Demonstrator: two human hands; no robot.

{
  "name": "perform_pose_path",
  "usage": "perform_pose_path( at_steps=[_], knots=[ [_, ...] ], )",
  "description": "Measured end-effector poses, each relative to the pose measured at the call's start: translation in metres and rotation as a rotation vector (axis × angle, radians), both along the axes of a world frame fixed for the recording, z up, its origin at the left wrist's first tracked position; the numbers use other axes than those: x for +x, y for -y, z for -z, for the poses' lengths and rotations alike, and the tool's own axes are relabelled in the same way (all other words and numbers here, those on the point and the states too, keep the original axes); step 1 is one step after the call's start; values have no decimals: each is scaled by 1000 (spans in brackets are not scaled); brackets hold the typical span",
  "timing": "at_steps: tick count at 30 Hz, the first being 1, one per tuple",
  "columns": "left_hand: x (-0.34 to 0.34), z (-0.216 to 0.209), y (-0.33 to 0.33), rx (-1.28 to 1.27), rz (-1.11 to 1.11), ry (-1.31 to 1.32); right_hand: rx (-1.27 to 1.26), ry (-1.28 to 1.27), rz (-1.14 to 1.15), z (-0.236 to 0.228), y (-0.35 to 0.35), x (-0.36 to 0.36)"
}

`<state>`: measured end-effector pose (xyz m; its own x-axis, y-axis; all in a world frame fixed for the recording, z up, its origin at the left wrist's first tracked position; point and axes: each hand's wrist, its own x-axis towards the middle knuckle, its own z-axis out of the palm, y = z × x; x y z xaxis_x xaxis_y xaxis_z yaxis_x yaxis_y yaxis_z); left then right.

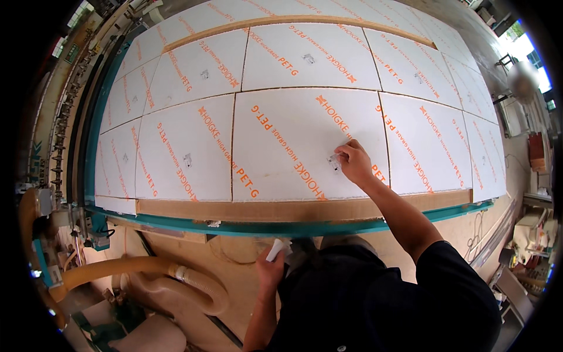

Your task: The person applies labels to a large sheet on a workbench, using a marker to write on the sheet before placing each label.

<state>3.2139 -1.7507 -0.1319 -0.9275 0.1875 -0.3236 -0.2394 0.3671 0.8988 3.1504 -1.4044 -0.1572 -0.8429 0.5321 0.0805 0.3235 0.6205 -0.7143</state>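
My right hand (355, 164) reaches over a large cut panel (281, 123) covered in white film with slanted orange print. Its fingers pinch together at the edge of a small clear piece with dark marks (333, 164), perhaps a label or little bag; the exact contact is partly hidden by the fingers. Similar small clear pieces, such as one on the panel to the left (187, 159), lie near the middle of several other panels. Low in front of my body, my left hand (270, 271) is closed around a white flat bundle (274, 250), whose kind I cannot make out.
The panels lie edge to edge on a wide machine bed with a teal front edge (281, 229). Brown board strips (305, 212) border them. A tan flexible hose (126, 267) curls on the floor at lower left, and machine rails (73, 126) run along the left side.
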Motion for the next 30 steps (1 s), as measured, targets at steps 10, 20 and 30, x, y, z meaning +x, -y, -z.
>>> perform_pose_path(
  at_steps=[10, 20, 30],
  knots=[
    [14, 6, -21, -24, -4, 36, 129, 48, -73, 3, -7, -6],
    [15, -5, -29, -84, 43, 48, 66, -93, -132, 13, -7, 4],
    [12, 10, -21, 26, -40, -4, 55, 62, -178, -7, -11, -17]
  ],
)
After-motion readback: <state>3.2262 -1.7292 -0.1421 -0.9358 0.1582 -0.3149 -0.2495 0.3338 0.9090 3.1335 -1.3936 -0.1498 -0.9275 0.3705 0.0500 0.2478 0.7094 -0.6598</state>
